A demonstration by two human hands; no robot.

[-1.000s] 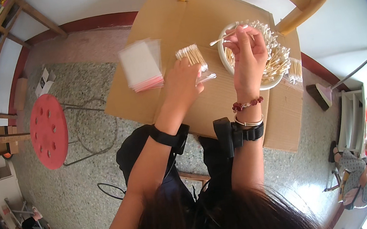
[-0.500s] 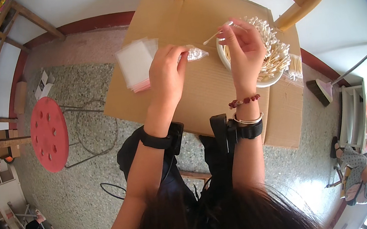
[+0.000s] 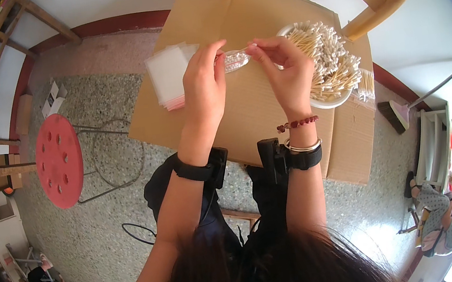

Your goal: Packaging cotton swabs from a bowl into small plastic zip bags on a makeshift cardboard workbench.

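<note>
My left hand [image 3: 203, 87] pinches a small clear plastic bag [image 3: 236, 61] with white swab tips showing inside. Its fingers are closed at one end of the bag, above the cardboard. My right hand [image 3: 290, 71] is closed at the bag's other side, fingertips together on a thin cotton swab [image 3: 241, 50] lying along the upper edge of the bag. Whether the swab is inside the bag I cannot tell. Right behind that hand stands a white bowl [image 3: 331, 105] heaped with loose cotton swabs [image 3: 324, 51]. Left of my left hand lies a stack of flat clear bags [image 3: 168, 75] with pink edges.
Brown cardboard [image 3: 245, 113] serves as the work surface. A filled bag of swabs [image 3: 365, 86] lies right of the bowl. A wooden chair [image 3: 366, 14] stands at the far right, a red stool [image 3: 59, 161] at left, a broom [image 3: 396, 114] at right. Another person [image 3: 445, 220] sits at lower right.
My right hand has moved left, away from over the bowl, bringing the cotton swab to the bag. The left hand has barely moved, its index finger lifting a little.
</note>
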